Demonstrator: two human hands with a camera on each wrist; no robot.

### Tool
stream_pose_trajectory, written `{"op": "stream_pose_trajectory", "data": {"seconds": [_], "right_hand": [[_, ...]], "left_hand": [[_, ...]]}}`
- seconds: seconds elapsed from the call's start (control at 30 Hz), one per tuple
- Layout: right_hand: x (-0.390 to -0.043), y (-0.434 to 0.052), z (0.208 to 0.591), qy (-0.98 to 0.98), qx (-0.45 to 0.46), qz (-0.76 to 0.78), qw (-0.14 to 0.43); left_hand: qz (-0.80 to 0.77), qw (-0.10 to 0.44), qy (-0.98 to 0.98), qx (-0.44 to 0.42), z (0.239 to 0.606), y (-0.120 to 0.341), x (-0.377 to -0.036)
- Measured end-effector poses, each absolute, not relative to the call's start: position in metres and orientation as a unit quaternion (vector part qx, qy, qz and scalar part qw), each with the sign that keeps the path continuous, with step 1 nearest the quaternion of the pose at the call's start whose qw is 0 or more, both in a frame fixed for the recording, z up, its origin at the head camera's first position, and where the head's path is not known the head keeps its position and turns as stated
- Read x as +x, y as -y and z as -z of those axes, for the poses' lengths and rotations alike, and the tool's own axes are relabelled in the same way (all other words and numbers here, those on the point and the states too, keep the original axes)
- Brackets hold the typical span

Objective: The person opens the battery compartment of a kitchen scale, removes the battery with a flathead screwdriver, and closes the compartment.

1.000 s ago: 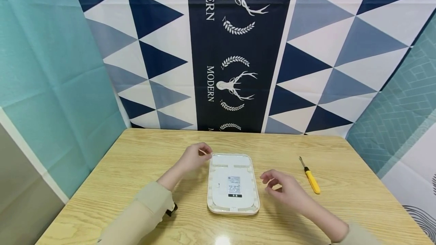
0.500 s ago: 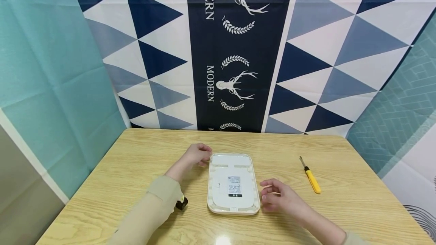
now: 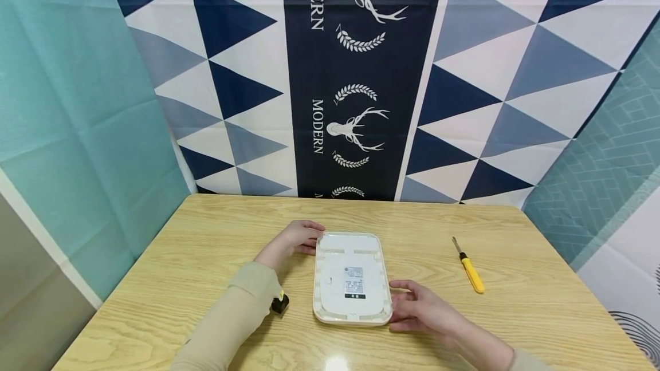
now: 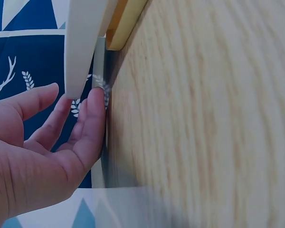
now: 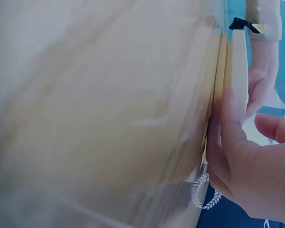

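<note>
A white, rounded rectangular panel-like device [image 3: 330, 296] lies flat on the wooden table, its printed label [image 3: 354, 282] facing up. At its far left corner is my left hand [image 3: 299, 236]; in the left wrist view its fingertips [image 4: 99, 95] reach the edge of the white device [image 4: 83, 47], while the thumb stands apart. My right hand [image 3: 420, 308] is at the near right side, with relaxed fingers [image 5: 230, 114] touching the side of the device [image 5: 239, 71]. The right thumb stays off it. What the fingers do under the rim is hidden in the head view.
A screwdriver [image 3: 468, 268] with a yellow handle lies on the table [image 3: 227, 216] to the right of the device. Patterned cloth [image 3: 350, 73] hangs behind the table's far edge. A small black item [image 3: 280, 304] sits at my left wrist.
My right hand has moved left and down to the device's near right side. The left hand has settled against the far left corner. The device has barely shifted.
</note>
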State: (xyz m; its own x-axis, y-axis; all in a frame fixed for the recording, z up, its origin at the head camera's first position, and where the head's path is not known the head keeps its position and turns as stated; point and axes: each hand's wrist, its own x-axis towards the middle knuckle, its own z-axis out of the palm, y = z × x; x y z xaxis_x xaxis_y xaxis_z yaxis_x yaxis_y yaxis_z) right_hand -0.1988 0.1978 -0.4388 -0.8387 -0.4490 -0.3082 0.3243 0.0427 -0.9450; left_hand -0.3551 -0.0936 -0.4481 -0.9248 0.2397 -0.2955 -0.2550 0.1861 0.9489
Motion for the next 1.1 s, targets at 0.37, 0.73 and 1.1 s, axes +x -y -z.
{"op": "stream_pose_trajectory", "data": {"seconds": [0.37, 0.73, 1.1], "right_hand": [[-0.2031, -0.1922, 0.4411, -0.680, -0.031, 0.679, 0.275], [-0.2039, -0.1904, 0.4407, -0.682, -0.019, 0.676, 0.278], [-0.2071, -0.1938, 0.4412, -0.683, -0.030, 0.675, 0.276]], "left_hand": [[-0.635, 0.188, -0.749, -0.018, 0.4501, 0.0888, -0.3588], [-0.632, 0.188, -0.752, -0.024, 0.4507, 0.0893, -0.3572], [-0.630, 0.180, -0.755, -0.021, 0.4516, 0.0903, -0.3558]]}}
